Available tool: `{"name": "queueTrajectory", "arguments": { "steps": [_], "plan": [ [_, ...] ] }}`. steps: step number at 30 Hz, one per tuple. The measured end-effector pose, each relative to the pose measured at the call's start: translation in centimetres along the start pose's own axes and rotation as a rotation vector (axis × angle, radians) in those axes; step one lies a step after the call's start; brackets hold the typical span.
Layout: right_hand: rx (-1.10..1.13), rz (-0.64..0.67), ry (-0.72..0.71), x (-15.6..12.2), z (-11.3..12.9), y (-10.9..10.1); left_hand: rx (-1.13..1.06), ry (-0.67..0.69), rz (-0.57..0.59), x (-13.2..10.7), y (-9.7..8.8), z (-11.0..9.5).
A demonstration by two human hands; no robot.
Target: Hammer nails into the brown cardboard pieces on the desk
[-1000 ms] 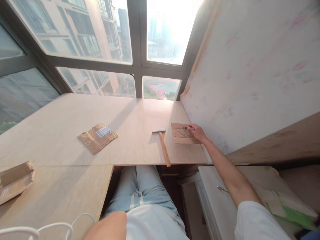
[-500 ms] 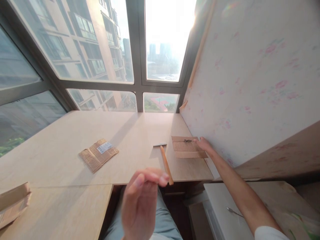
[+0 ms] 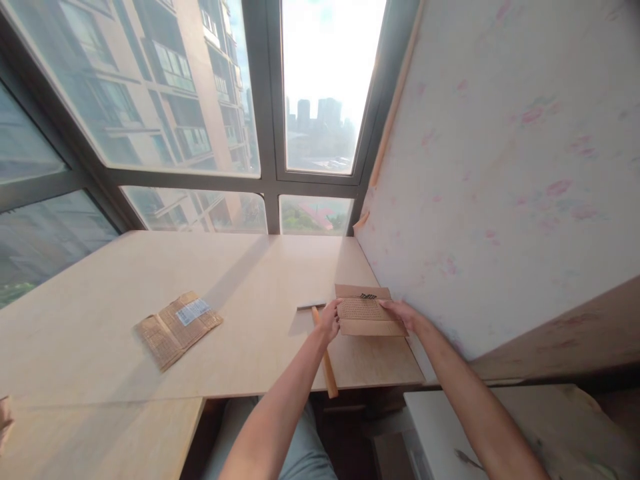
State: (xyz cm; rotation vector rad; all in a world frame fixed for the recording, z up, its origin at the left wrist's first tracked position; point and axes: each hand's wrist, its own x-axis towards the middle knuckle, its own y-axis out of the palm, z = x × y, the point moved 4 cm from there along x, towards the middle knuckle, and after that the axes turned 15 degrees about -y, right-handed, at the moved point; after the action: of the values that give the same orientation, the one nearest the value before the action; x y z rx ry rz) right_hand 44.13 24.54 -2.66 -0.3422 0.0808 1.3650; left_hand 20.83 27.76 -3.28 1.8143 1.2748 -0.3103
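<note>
A small flat cardboard piece (image 3: 367, 313) with a perforated patch lies on the pale wooden table (image 3: 240, 293), close to the wall on the right. Small dark nails (image 3: 369, 296) rest on its far part. My left hand (image 3: 330, 319) grips its left edge, fingers curled. My right hand (image 3: 403, 313) holds its right edge. A hammer (image 3: 323, 350) with a wooden handle lies just left of the cardboard, partly under my left hand, its handle sticking out past the table's front edge.
A flattened cardboard wrapper with a white label (image 3: 177, 323) lies on the table to the left. Large windows (image 3: 200, 100) stand behind the table. A papered wall (image 3: 500, 167) bounds the right side. A white cabinet top (image 3: 445, 427) sits lower right.
My left hand has come up from my lap and reached forward to the cardboard's left edge. My right hand shifted from the nails to the right edge. The camera tilted upward.
</note>
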Motion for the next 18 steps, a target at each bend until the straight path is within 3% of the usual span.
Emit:
{"name": "queueTrajectory", "arguments": {
  "steps": [8, 14, 18],
  "plan": [
    [0.145, 0.008, 0.049, 0.0, -0.3, 0.2, -0.113, -0.156, 0.264, 0.9, 0.7, 0.5],
    [0.149, -0.001, 0.031, -0.7, 0.9, 1.1, -0.095, -0.092, 0.195, -2.0, 1.0, -0.7],
    [0.122, 0.081, -0.022, -0.8, 2.9, 3.1, -0.074, 0.015, 0.140, -5.5, -0.5, -2.5]
  ]
}}
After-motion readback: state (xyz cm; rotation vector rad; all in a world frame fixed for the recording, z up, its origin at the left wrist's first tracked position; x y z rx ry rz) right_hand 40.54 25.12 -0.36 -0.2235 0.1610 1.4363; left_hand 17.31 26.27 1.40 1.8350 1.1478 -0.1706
